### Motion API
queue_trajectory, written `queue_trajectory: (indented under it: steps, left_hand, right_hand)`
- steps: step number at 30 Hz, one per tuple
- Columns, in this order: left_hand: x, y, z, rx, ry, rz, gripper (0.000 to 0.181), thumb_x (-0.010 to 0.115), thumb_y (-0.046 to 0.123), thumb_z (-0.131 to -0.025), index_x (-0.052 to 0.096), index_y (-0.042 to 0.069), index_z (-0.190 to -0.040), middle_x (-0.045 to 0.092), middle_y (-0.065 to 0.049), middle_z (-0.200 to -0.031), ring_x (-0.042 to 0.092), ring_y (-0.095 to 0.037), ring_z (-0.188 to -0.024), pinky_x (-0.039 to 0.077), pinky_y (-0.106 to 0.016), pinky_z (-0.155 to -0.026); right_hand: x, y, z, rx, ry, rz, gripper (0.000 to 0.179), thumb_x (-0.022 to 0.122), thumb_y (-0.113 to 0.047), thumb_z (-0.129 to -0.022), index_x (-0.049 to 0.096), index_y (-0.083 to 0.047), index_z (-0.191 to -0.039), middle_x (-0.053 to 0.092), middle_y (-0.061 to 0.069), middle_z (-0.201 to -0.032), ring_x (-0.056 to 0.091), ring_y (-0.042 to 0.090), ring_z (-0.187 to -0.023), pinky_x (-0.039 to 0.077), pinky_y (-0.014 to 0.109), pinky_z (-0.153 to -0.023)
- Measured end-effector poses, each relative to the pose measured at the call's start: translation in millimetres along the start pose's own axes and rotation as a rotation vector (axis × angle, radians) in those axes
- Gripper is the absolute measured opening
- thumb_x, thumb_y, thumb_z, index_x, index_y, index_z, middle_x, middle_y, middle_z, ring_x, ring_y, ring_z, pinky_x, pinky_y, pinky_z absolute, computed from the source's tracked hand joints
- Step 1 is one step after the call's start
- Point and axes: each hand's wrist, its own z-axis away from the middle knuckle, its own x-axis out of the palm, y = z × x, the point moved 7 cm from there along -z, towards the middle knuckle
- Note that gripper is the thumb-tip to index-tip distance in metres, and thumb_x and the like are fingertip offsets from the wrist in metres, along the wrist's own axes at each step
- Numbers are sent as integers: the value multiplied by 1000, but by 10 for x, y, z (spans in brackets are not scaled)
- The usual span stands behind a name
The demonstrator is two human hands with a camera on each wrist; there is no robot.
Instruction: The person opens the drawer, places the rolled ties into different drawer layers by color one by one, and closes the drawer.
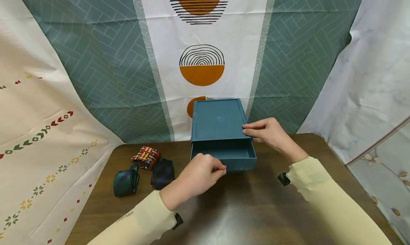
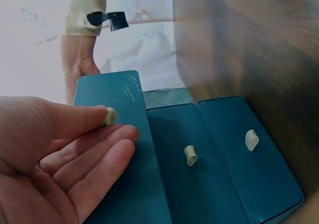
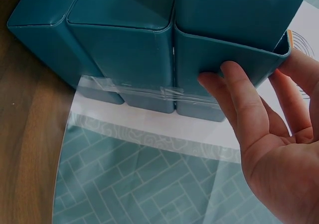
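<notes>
Clearly, the left hand (image 1: 203, 170) pinches the small pale pull tab (image 2: 109, 117) of a teal plastic drawer (image 1: 240, 164), which stands partly out of its boxy teal cabinet (image 1: 219, 118). Loosely extended, the right hand (image 1: 269, 133) touches the cabinet's right side; three rolled patterned neckties (image 1: 126, 182) lie left on the brown wooden table (image 1: 256, 209).

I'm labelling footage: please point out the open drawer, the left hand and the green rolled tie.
Open drawer (image 1: 241, 164): head view, front panel.
Left hand (image 1: 200, 172): head view, back of hand.
Green rolled tie (image 1: 124, 183): head view, outer side.
</notes>
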Motion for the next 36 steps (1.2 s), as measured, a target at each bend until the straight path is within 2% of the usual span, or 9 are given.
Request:
queue_trajectory:
  steps: [7,17,27,36]
  left_hand:
    - [-2,75,23,28,2,-81,14,66,21,-88,75,15,-95,73,6,-86,56,8,-59,47,-9,-57]
    - [12,152,52,57,-23,-134,12,66,19,-88,76,16,-93,73,6,-87,58,9,-64,48,-9,-60]
    - [33,200,88,41,-52,-196,12,66,18,-88,76,16,-94,73,7,-88,62,5,-70,49,-11,-63]
    - [54,241,116,61,-60,-227,12,65,18,-88,76,17,-92,73,8,-88,64,3,-73,49,-11,-63]
  right_hand:
    - [1,8,-3,-3,2,5,41,73,-39,-79,69,-19,-115,67,6,-114,66,17,-100,52,45,-88]
    - [-4,11,-9,-4,12,21,40,73,-40,-78,70,-19,-113,68,6,-113,66,17,-99,53,43,-86]
    - [1,13,-11,-1,7,5,41,73,-40,-78,69,-19,-114,68,5,-114,65,16,-100,53,43,-87]
    - [0,22,-10,10,4,15,41,73,-41,-78,69,-20,-114,67,4,-115,65,16,-102,53,41,-86]
